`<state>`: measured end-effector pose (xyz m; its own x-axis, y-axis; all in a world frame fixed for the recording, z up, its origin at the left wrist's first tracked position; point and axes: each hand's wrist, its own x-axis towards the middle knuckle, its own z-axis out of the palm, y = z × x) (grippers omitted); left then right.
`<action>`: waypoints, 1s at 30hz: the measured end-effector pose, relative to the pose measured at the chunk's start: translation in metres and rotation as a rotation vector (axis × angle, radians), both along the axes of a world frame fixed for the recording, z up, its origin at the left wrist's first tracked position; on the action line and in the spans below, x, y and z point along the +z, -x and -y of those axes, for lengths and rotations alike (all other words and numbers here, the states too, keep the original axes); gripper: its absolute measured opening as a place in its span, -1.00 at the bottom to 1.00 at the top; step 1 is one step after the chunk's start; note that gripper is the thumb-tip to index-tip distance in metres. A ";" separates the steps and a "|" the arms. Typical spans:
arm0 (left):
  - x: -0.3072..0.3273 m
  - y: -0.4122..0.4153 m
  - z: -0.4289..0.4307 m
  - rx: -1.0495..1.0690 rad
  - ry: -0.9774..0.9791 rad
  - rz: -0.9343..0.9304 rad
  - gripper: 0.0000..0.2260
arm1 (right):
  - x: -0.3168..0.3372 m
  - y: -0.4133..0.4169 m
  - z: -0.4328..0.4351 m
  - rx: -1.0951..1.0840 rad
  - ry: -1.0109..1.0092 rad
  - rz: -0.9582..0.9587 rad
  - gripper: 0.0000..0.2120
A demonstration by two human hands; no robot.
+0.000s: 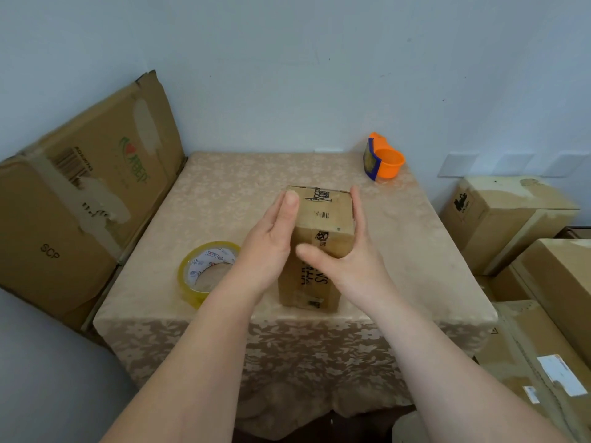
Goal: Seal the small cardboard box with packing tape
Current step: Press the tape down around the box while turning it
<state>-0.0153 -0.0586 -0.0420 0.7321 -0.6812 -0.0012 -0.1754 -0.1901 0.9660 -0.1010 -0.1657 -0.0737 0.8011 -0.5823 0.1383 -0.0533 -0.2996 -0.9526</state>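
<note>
Cardboard box (321,251) is standing upright near the middle of the surface (415,251), a little toward its near edge, with both hands pressing against its sides. Left hand (271,235) is lying flat along the box's left side, fingers extended and reaching up past the top edge. Right hand (345,251) is clasping the right side, its thumb crossing the near face and its fingers running up the far right edge. Both forearms are reaching in from the near edge, converging on the box. Tape roll (208,271) is lying just left of the left wrist, near the surface's near-left corner. Open cloth is stretching right of the box and behind it. Orange tape dispenser (383,159) is sitting at the far right corner, well apart. Flattened carton (83,199) is leaning along the left edge; stacked cartons (505,219) are crowding the right side.
</note>
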 end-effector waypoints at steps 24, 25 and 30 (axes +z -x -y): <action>-0.025 -0.058 0.049 0.231 0.023 -0.441 -0.66 | -0.008 -0.060 0.036 -0.121 -0.240 -0.041 -0.39; -0.027 -0.062 0.055 0.248 0.022 -0.441 -0.65 | -0.010 -0.064 0.039 -0.133 -0.233 -0.028 -0.42; -0.038 -0.072 0.077 0.195 0.063 -0.428 -0.72 | -0.024 -0.082 0.061 -0.131 -0.111 -0.065 -0.53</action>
